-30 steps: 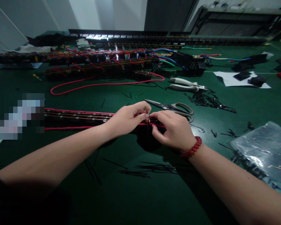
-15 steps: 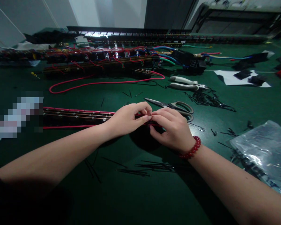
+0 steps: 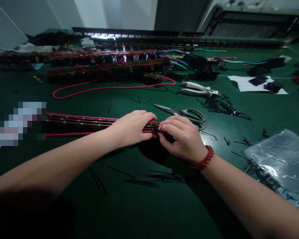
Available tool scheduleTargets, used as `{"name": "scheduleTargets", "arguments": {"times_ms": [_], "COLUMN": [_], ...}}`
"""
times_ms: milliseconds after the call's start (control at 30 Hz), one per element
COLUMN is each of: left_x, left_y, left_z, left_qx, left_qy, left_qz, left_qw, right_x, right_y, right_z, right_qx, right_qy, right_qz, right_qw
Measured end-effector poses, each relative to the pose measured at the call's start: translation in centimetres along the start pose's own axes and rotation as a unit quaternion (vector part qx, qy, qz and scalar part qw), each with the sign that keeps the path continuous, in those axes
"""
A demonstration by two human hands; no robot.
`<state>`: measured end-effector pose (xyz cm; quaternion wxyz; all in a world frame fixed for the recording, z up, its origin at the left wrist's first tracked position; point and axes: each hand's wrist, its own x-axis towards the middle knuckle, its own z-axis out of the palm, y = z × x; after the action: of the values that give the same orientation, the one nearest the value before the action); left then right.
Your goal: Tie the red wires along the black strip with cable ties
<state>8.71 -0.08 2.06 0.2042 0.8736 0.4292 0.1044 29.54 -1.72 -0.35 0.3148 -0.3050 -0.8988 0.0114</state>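
Note:
A long dark strip (image 3: pixel 84 123) with red wires along both edges lies across the green table (image 3: pixel 149 205). My left hand (image 3: pixel 132 127) rests over its right end, fingers curled down onto it. Right beside it, my right hand (image 3: pixel 183 136), with a red bead bracelet on the wrist, pinches something small and dark at the strip's end; I cannot make out what. The fingertips of both hands almost touch.
Scissors (image 3: pixel 186 114) lie just behind my right hand, with white-handled pliers (image 3: pixel 196 89) farther back. Black cable ties (image 3: pixel 154 177) lie in front of my hands. At the right edge sits a clear plastic bag (image 3: pixel 281 162). Several wired strips (image 3: pixel 102 68) and a red wire loop (image 3: pixel 109 88) fill the back.
My left hand has dropped from a raised pinch to lie flatter on the strip. My right hand's fingers have closed in at the strip's end.

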Motion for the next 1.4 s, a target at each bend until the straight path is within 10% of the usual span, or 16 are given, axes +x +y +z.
{"name": "scheduleTargets", "arguments": {"times_ms": [633, 1400], "left_x": [0.5, 0.0], "left_y": [0.1, 0.7], "left_z": [0.4, 1.0], "left_qx": [-0.065, 0.05], "left_qy": [0.039, 0.048], "left_qz": [-0.031, -0.027], "left_qw": [0.997, 0.997], "right_x": [0.3, 0.0], "right_y": [-0.4, 0.6], "right_z": [-0.8, -0.8], "right_qx": [-0.153, -0.095], "right_qy": [-0.069, -0.106], "right_qz": [0.083, 0.111], "right_qw": [0.982, 0.984]}}
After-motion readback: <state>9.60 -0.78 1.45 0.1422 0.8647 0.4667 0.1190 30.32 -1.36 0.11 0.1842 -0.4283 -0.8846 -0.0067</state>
